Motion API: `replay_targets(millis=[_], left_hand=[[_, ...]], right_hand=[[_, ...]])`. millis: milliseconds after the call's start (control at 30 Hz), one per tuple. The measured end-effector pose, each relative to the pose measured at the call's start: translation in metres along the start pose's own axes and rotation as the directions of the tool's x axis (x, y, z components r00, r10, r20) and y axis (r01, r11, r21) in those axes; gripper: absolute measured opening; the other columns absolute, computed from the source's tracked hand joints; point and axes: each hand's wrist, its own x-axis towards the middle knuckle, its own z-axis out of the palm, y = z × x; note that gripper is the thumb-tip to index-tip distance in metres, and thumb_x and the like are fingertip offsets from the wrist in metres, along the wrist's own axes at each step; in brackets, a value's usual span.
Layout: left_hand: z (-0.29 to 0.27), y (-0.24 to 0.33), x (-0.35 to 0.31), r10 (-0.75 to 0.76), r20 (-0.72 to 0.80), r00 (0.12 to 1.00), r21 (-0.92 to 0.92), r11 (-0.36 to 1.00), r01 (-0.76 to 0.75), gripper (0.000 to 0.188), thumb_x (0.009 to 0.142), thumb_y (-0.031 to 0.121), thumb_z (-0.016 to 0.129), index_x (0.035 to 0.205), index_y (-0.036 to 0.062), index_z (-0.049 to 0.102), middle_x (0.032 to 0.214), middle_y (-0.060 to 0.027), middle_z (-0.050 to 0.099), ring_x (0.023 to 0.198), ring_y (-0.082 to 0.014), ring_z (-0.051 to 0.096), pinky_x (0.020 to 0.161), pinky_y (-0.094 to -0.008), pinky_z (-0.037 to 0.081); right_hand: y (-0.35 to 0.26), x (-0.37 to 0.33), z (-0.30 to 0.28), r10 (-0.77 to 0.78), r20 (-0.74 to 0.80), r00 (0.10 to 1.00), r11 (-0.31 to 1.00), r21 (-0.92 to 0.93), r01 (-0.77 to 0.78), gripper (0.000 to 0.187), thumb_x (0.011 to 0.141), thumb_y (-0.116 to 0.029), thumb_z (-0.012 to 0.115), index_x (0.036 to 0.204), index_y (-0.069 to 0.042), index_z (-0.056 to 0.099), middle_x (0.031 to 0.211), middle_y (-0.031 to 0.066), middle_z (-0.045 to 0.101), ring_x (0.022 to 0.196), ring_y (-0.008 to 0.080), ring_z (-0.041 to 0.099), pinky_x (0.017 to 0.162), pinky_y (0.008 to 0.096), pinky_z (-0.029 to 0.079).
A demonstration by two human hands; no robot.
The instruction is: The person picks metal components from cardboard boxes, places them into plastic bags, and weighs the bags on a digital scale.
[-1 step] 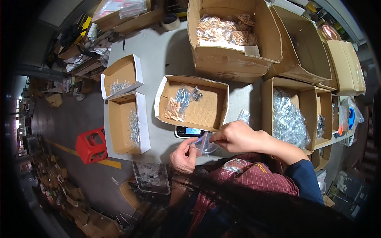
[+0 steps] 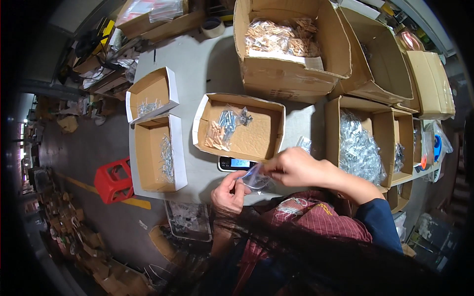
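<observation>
A small clear zip bag (image 2: 257,181) is between my hands at the table's near edge. My left hand (image 2: 228,193) pinches its left side between thumb and fingers. My right hand (image 2: 295,167) is closed at the bag's upper right edge, its fingertips partly hidden. I cannot make out anything inside the bag. Just beyond, a digital scale (image 2: 226,163) with a lit blue display sits partly under a shallow cardboard tray (image 2: 259,140). Inside the tray lie wooden dowels (image 2: 216,136), a bag of screws (image 2: 227,123) and a small bag of dark fittings (image 2: 245,117).
Two small cardboard trays (image 2: 174,129) with loose metal pins stand on the left. A large carton (image 2: 291,81) of bagged dowels is at the back. On the right, a box (image 2: 332,140) holds many bags of hardware. A red stool (image 2: 113,181) stands on the floor.
The bag has spread and tilted to the right between my hands. My right hand has shifted slightly; my left hand stays almost still.
</observation>
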Motion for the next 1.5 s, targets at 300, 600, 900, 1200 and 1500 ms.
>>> replay_targets(millis=[300, 600, 900, 1200, 1500], left_hand=[[0.011, 0.025, -0.011, -0.03, 0.059, 0.998, -0.019, 0.999, 0.032, 0.029, 0.095, -0.003, 0.049, 0.121, -0.0021, 0.062, 0.074, -0.0057, 0.067, 0.068, -0.0075, 0.061, 0.067, -0.0227, 0.051], [0.006, 0.021, -0.012, -0.075, 0.031, 0.997, -0.077, 0.994, 0.077, 0.032, 0.093, -0.004, 0.049, 0.123, -0.0016, 0.061, 0.073, -0.006, 0.066, 0.068, -0.0087, 0.062, 0.068, -0.0233, 0.051], [0.011, 0.013, 0.004, -0.022, 0.059, 0.998, -0.101, 0.994, 0.028, 0.042, 0.092, 0.005, 0.054, 0.133, 0.0021, 0.051, 0.067, -0.0084, 0.07, 0.062, -0.0088, 0.063, 0.066, -0.0253, 0.052], [0.007, 0.019, -0.001, -0.013, 0.076, 0.997, -0.084, 0.996, 0.019, 0.039, 0.092, 0.001, 0.053, 0.131, 0.0005, 0.053, 0.07, -0.0088, 0.069, 0.065, -0.0094, 0.064, 0.065, -0.0243, 0.052], [0.008, 0.024, -0.009, -0.016, 0.104, 0.994, -0.112, 0.993, 0.028, 0.044, 0.092, -0.001, 0.052, 0.135, 0.0007, 0.049, 0.072, -0.0092, 0.067, 0.066, -0.0103, 0.063, 0.066, -0.0243, 0.051]], right_hand=[[0.081, 0.112, 0.031, 0.086, -0.31, 0.947, 0.855, -0.465, -0.229, 0.032, 0.084, -0.024, 0.067, 0.1, 0.001, 0.057, 0.077, 0.0177, 0.066, 0.071, 0.0336, 0.068, 0.059, 0.0442, 0.054], [0.067, 0.093, -0.001, 0.173, 0.005, 0.985, 0.934, 0.317, -0.165, 0.013, 0.074, -0.006, 0.067, 0.086, -0.001, 0.062, 0.083, 0.0117, 0.067, 0.078, 0.0253, 0.067, 0.07, 0.0374, 0.055], [0.039, 0.019, -0.01, 0.029, 0.254, 0.967, -0.162, 0.956, -0.246, 0.013, 0.092, -0.001, 0.059, 0.104, 0.001, 0.055, 0.087, 0.0126, 0.069, 0.072, 0.0208, 0.071, 0.066, 0.0329, 0.06], [0.015, 0.0, 0.003, 0.111, 0.263, 0.958, 0.218, 0.934, -0.282, 0.01, 0.095, -0.004, 0.057, 0.105, -0.002, 0.058, 0.091, 0.014, 0.071, 0.068, 0.0195, 0.07, 0.058, 0.0296, 0.055], [0.011, 0.066, 0.013, -0.048, -0.323, 0.945, 0.992, 0.094, 0.083, 0.015, 0.083, -0.012, 0.06, 0.093, -0.003, 0.067, 0.083, 0.019, 0.068, 0.079, 0.0401, 0.066, 0.069, 0.0469, 0.053]])
